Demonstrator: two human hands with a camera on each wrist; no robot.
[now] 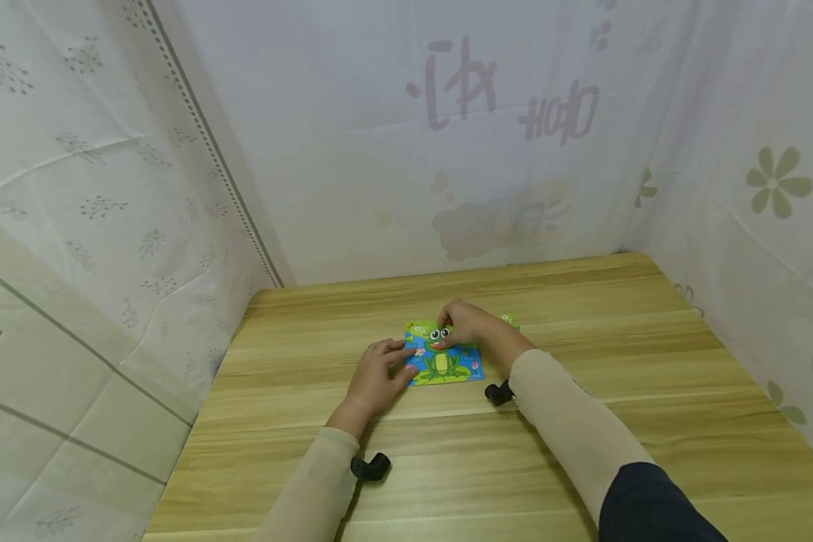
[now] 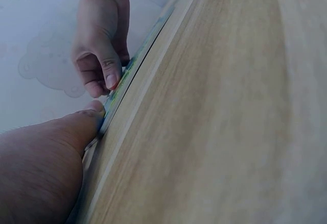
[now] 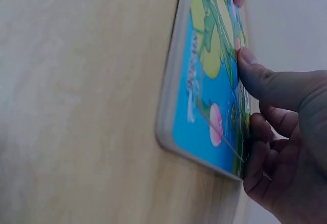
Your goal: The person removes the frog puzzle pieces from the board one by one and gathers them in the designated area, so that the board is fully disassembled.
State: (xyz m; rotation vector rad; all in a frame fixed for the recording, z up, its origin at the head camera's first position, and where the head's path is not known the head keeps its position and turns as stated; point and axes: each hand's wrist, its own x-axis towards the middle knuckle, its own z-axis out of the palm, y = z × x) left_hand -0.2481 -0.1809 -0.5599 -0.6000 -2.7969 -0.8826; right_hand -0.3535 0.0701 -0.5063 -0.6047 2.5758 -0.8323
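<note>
A flat frog puzzle (image 1: 462, 370), with a green frog on a blue ground, lies on the wooden table in the head view. Its rounded corner and a thin seam show in the right wrist view. My left hand (image 1: 377, 376) rests at the puzzle's left edge, fingers loosely spread and thumb near the lower left corner. From the right, my right hand (image 1: 466, 324) reaches over the top part. Its thumb and curled fingers pinch a puzzle piece around the frog's head (image 1: 439, 335). That hand hides the upper right of the picture.
A small green printed patch (image 1: 510, 319) shows behind the right wrist, mostly hidden by it. The wood-grain table (image 1: 298, 331) runs back to a white printed curtain (image 1: 352, 188), with more curtain on both sides. Each wrist bears a black camera (image 1: 371, 467).
</note>
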